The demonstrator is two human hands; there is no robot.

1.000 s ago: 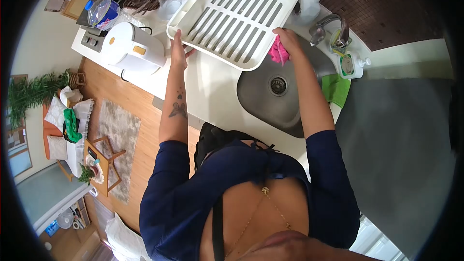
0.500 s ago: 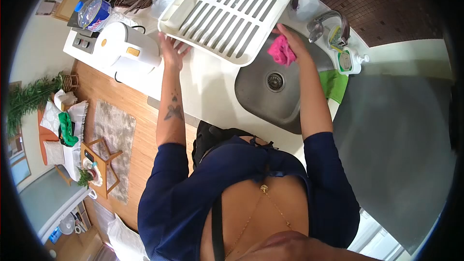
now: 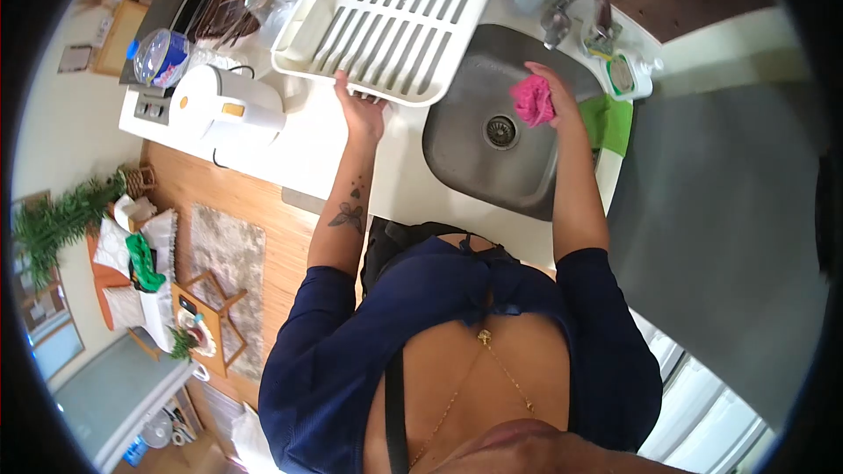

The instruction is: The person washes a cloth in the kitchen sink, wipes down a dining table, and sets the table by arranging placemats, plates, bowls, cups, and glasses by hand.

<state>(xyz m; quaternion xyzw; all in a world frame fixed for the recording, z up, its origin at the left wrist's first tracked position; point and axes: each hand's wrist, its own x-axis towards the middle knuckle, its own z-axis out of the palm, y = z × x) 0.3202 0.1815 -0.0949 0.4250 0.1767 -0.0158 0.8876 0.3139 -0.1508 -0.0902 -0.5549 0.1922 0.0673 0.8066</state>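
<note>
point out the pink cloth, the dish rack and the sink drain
Pink cloth [image 3: 534, 101]: head view, its crumpled middle
Dish rack [image 3: 399, 17]: head view, its slotted base
Sink drain [image 3: 501, 132]: head view, its round centre

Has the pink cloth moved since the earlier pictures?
Yes: the pink cloth, in the right hand, has moved rightward and closer to the sink drain.

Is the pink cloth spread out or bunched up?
Bunched up: the cloth is a crumpled wad in the right hand, with folds showing and no flat spread.
</note>
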